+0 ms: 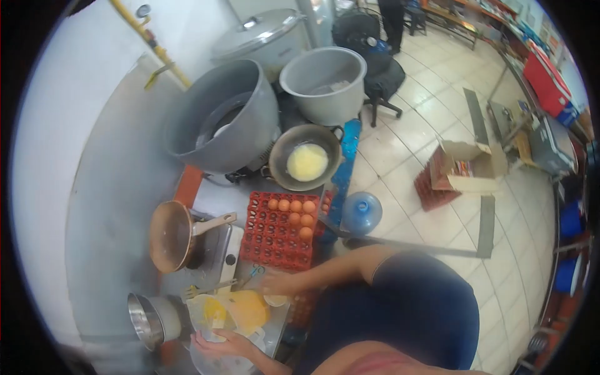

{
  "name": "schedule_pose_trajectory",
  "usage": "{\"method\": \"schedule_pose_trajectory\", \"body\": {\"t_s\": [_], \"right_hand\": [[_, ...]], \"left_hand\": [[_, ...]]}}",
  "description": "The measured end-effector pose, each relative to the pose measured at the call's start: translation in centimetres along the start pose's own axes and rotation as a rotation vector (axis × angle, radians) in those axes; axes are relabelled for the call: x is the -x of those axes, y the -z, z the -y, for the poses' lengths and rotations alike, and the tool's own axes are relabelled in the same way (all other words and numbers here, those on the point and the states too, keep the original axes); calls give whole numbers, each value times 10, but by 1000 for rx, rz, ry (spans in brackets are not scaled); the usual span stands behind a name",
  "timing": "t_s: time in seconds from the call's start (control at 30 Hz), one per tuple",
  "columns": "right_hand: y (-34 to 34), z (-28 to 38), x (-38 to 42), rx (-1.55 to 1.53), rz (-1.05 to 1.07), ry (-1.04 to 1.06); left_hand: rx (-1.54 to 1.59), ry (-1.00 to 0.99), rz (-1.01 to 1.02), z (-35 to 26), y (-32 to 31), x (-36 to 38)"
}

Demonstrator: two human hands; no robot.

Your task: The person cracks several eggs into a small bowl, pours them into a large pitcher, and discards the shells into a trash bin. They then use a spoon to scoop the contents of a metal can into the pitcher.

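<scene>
1. Left grip (228, 345): near left, fingers spread beside the yellow container (251, 311); I cannot tell whether they hold anything.
2. Right grip (281, 282): just to the far right of that container, blurred; open or closed, I cannot tell.
3. The yellow container sits on the tabletop (275, 326), right of a metal pot (165, 317).
4. Farther, a red tray (264, 234) carries brown eggs (307, 220).
5. Beyond it, a wok (282, 150) holds a pale yellow layer (307, 162).
</scene>
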State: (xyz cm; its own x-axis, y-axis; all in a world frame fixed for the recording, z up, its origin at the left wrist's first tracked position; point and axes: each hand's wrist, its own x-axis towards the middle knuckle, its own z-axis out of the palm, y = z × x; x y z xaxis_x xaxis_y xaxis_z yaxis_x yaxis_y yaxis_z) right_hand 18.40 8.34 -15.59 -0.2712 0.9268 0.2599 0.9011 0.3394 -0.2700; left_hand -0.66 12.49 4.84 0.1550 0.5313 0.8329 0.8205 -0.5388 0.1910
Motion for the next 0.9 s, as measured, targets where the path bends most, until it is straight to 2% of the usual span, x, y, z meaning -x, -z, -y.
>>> {"method": "schedule_pose_trajectory", "body": {"t_s": [0.07,0.1,0.13,0.17,0.2,0.23,0.27,0.3,0.33,0.37,0.4,0.43,0.47,0.53,0.6,0.73,0.8,0.87,0.9], "right_hand": [[98,-16,23,-188,105,-89],[108,-36,42,-446,-201,-129],[173,-46,82,-577,-332,-258],[230,-61,122,-666,-294,-485],[280,-71,169,-834,-416,-832],[273,-115,226,-481,-655,-857],[285,-151,294,-457,-827,-1076],[290,-185,372,-93,-922,-1267],[292,-221,459,67,-1172,-1489],[303,-229,545,11,-1287,-1463],[345,-181,543,120,-1433,-1671],[353,-175,590,84,-1547,-1789],[348,-172,630,126,-1720,-1776],[338,-163,697,32,-1863,-1853],[333,-151,722,-9,-1870,-2041],[337,-138,686,-20,-1822,-2027],[334,-148,675,-237,-1593,-2111],[314,-175,659,-122,-1456,-2103],[304,-184,636,-116,-1404,-2035]], "left_hand": [[-89,-17,19,3,0,-4],[-70,-46,54,8,2,-3],[-142,-66,64,13,2,-1],[-208,-80,68,13,-1,3],[-185,-95,93,9,-2,5],[-197,-69,103,6,4,6],[-220,-37,108,6,9,8],[-223,-41,121,14,7,10],[-187,-63,77,25,-2,12],[-147,-85,29,30,-8,13],[-142,-89,34,29,-5,11],[-201,-99,32,23,-5,11],[-255,-103,28,14,-6,11],[-396,-116,18,5,4,6],[-469,-115,10,5,8,7],[-294,-57,57,11,-2,9],[-210,-33,73,17,-6,10],[-178,-13,87,20,-7,12],[-183,-8,80,17,-4,11]]}}
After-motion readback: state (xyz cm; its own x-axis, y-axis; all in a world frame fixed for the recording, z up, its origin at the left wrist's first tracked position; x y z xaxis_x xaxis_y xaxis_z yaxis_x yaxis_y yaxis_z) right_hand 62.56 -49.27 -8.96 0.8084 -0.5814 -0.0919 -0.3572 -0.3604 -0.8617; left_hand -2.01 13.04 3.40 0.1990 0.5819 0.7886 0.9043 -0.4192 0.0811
